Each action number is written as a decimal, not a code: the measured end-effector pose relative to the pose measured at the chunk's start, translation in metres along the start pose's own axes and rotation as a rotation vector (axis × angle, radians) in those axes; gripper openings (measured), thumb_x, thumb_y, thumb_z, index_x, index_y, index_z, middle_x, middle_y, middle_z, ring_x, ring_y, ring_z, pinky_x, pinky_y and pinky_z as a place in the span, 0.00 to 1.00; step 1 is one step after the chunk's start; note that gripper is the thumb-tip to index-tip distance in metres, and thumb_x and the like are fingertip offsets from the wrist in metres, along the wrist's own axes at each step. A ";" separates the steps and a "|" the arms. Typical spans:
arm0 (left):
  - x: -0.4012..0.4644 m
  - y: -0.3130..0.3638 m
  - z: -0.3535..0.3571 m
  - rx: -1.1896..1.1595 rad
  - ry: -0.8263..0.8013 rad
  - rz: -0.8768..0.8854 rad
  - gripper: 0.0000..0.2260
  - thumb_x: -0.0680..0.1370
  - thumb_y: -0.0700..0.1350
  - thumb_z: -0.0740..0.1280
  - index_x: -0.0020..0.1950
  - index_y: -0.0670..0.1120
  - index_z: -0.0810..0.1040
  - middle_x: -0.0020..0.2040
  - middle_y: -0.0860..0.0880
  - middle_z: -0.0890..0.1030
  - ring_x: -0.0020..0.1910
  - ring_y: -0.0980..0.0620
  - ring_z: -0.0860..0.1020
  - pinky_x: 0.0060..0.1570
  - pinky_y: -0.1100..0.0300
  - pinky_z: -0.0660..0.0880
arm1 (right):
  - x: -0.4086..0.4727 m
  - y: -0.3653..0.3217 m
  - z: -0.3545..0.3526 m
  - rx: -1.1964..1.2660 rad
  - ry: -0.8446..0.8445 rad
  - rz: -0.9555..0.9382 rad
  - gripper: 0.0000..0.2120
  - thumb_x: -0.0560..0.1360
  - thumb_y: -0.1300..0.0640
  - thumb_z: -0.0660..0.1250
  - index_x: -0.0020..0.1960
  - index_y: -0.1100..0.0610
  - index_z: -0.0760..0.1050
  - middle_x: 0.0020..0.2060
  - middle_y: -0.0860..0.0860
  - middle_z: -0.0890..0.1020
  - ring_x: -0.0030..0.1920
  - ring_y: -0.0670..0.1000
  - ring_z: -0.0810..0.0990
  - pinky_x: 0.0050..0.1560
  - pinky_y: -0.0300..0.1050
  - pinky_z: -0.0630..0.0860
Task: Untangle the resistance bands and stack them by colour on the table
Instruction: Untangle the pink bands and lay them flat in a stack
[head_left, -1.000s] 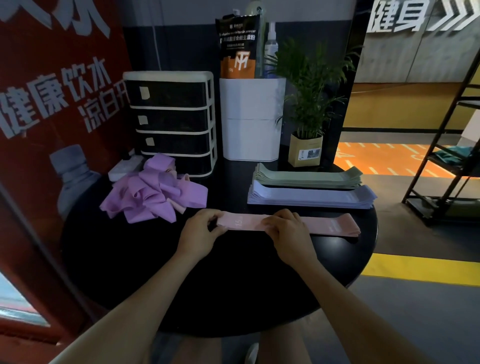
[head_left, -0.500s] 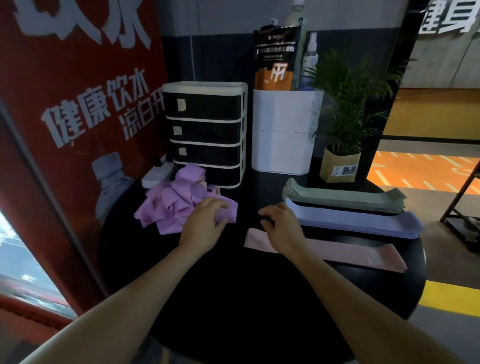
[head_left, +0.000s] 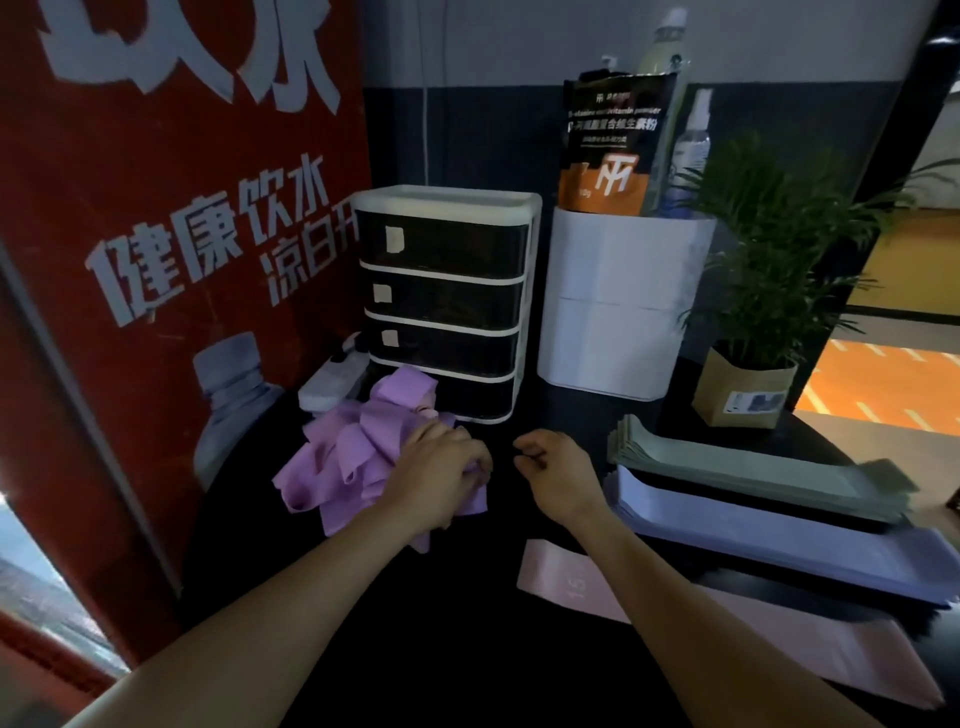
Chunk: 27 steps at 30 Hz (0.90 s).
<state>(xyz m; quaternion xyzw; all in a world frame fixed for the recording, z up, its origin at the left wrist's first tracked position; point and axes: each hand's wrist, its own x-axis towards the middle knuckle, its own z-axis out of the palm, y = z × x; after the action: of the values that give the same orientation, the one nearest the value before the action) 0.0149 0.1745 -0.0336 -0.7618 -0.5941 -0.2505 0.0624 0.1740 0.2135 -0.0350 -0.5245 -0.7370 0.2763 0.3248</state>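
Against the far left edge of the black round table (head_left: 467, 623): white power strip (head_left: 332, 382), then a tangled heap of purple bands (head_left: 343, 462) just in front of a white-framed drawer unit (head_left: 441, 301) with four dark drawers. Left hand (head_left: 441, 475) on the right side of that heap, fingers curled into the purple fabric, gripping it. Right hand (head_left: 553, 467) just beside, over bare tabletop near the middle, fingers curled inward, nothing held; apart from the heap. Behind, at the far edge, white bin (head_left: 623, 306) holding a dark pouch (head_left: 613, 145) and a spray bottle (head_left: 693, 140). On the right half: green stack (head_left: 753, 475) farthest back, lavender stack (head_left: 769, 540) just in front and touching it, single pink band (head_left: 727, 634) flat towards the near right edge. Potted plant (head_left: 753, 374) in a brown paper wrap at the far right edge.
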 end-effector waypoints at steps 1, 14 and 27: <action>-0.001 -0.005 -0.007 -0.054 0.008 -0.007 0.03 0.74 0.42 0.67 0.44 0.49 0.80 0.44 0.52 0.77 0.50 0.50 0.73 0.50 0.65 0.58 | 0.004 -0.001 0.002 0.013 -0.003 0.006 0.11 0.75 0.63 0.65 0.58 0.61 0.77 0.55 0.57 0.79 0.53 0.52 0.78 0.50 0.33 0.68; -0.056 -0.080 -0.063 -0.085 0.119 -0.279 0.02 0.74 0.36 0.66 0.44 0.42 0.77 0.49 0.48 0.72 0.46 0.47 0.75 0.47 0.52 0.73 | 0.005 -0.034 0.049 0.005 -0.170 0.014 0.26 0.71 0.56 0.71 0.66 0.57 0.68 0.59 0.57 0.71 0.57 0.56 0.75 0.58 0.41 0.70; -0.062 -0.075 -0.052 -0.178 0.062 -0.355 0.15 0.74 0.52 0.67 0.54 0.43 0.77 0.55 0.46 0.76 0.54 0.47 0.74 0.54 0.57 0.70 | 0.009 -0.069 0.016 0.021 0.085 -0.128 0.17 0.74 0.65 0.64 0.62 0.59 0.75 0.52 0.56 0.81 0.47 0.51 0.78 0.46 0.35 0.70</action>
<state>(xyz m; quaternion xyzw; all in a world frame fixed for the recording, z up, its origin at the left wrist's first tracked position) -0.0812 0.1214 -0.0323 -0.6397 -0.6923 -0.3324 -0.0319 0.1187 0.2002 0.0086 -0.4841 -0.7516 0.2405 0.3782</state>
